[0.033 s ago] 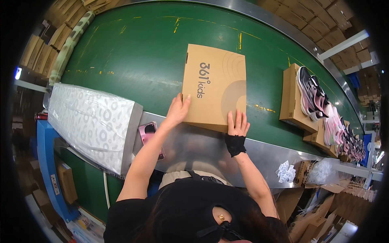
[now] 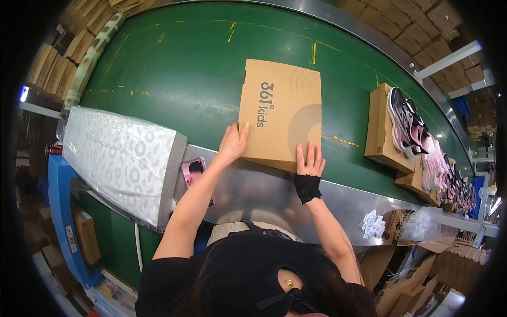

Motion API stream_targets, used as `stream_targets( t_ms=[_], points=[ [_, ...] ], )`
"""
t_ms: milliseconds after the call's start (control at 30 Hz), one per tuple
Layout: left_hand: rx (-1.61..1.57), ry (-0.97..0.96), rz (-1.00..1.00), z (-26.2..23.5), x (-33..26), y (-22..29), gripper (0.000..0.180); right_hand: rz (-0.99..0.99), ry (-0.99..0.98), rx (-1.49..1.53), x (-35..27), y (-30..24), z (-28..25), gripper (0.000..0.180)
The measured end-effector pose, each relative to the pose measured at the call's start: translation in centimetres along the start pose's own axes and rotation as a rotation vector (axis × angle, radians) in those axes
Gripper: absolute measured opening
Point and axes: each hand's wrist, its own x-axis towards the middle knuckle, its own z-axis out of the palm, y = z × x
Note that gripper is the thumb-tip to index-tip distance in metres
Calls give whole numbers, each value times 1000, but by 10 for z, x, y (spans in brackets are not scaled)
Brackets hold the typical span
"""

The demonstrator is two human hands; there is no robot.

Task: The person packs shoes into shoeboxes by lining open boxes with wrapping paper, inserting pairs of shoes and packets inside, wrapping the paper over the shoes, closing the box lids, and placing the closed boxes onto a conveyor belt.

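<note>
A closed brown cardboard shoebox (image 2: 274,100) with dark printing on its lid lies on the green conveyor belt (image 2: 174,74), its near edge close to the metal border. My left hand (image 2: 233,142) grips the box's left side near the front corner, thumb up on the lid edge. At the front right corner, my right hand (image 2: 310,160) holds the box with its fingers laid over the lid; its thumb is hidden. A black lace band (image 2: 307,188) wraps the right wrist. Partly behind my left forearm, a pink phone-like object (image 2: 193,170) rests on the metal border (image 2: 248,190).
To the right, black-and-pink sneakers (image 2: 404,121) sit on a brown box (image 2: 378,124), with several more pairs beyond. White paper slips (image 2: 373,225) lie on the metal ledge. At left stands a plastic-wrapped, grey-patterned stack (image 2: 124,158) beside a blue frame (image 2: 62,211).
</note>
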Motion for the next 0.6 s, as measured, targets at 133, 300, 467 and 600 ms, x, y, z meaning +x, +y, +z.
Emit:
stream_targets(
  t_ms=[133,300,467,600],
  points=[
    [-256,-190,-295,-16,26,5,65,-17,3,24,20,7,-20,55],
    [-924,-300,-569,-52,27,63,65,-140,38,86,73,4,-106,61],
    [-1116,-187,-482,-87,-22,95,56,-232,355,293,71,-12,-134,69],
    [-1258,12,-325,-134,-75,84,50,-233,364,616,50,-37,-126,68]
  ],
)
